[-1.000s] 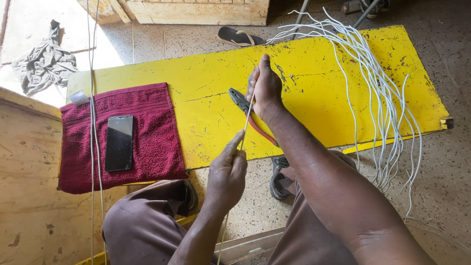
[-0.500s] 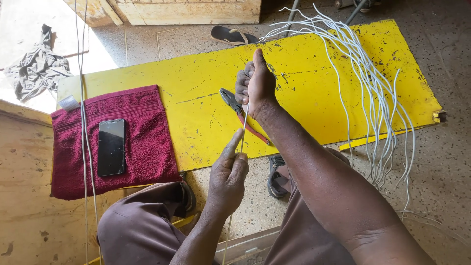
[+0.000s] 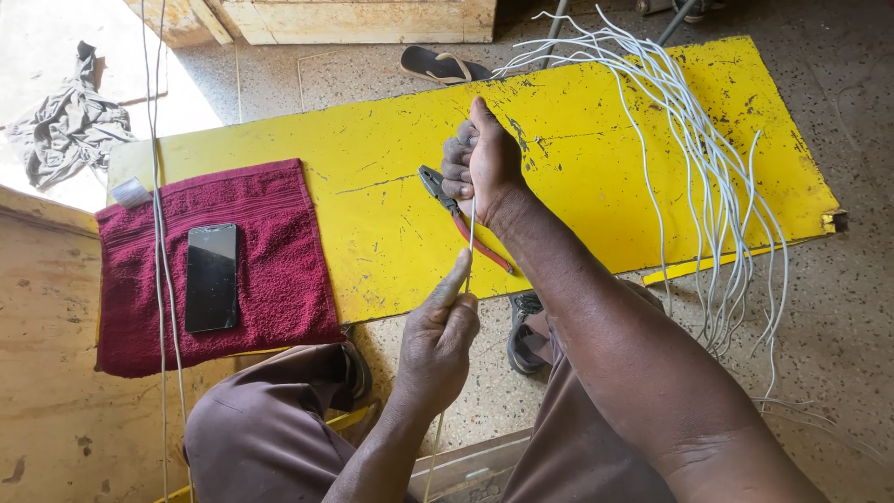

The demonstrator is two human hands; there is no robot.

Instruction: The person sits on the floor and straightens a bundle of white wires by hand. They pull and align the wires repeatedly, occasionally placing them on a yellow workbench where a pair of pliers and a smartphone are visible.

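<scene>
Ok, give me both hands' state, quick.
Left hand: pinching the thin white wire.
Right hand: fist closed on that wire, beside the red-handled pliers.

The board (image 3: 596, 177) is bright yellow, its paint scratched and flecked with dark chips and a thin black crack line. On its left end lies a deep maroon towel (image 3: 270, 270) with a ribbed band, and on that towel a glossy black phone (image 3: 210, 278). Near the board's middle rest pliers (image 3: 461, 219) with red handles and dark grey jaws. Across the board's right end drape white wires (image 3: 708, 177). Beyond the board's far edge lies a black sandal (image 3: 442, 65); off its left corner, a crumpled grey cloth (image 3: 65, 130). The floor (image 3: 838, 307) around the board is speckled grey-brown. The trousers (image 3: 270, 428) below the board are brownish-mauve.
</scene>
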